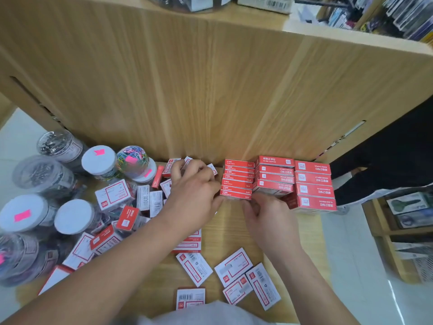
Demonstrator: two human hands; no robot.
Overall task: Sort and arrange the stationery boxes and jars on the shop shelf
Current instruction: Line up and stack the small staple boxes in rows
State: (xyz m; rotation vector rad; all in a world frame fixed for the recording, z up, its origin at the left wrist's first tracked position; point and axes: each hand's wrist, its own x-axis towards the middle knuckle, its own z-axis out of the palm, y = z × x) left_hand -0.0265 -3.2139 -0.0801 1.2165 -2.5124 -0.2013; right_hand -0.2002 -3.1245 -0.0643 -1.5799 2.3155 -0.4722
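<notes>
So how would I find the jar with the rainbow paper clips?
Start at the tall wooden wall, then go to the jars at its foot on the left. The rainbow jar is the one nearest the left hand, beside the wall. Its neighbours show white lids or silver clips; only it is full of many-coloured clips.

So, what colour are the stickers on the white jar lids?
Bright pink stickers on the white lids; the head view shows them clearly, at left.

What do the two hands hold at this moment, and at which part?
The left stack of red boxes: the left hand touches its left side, the right hand its near edge. Grip or push: cannot tell.
</notes>
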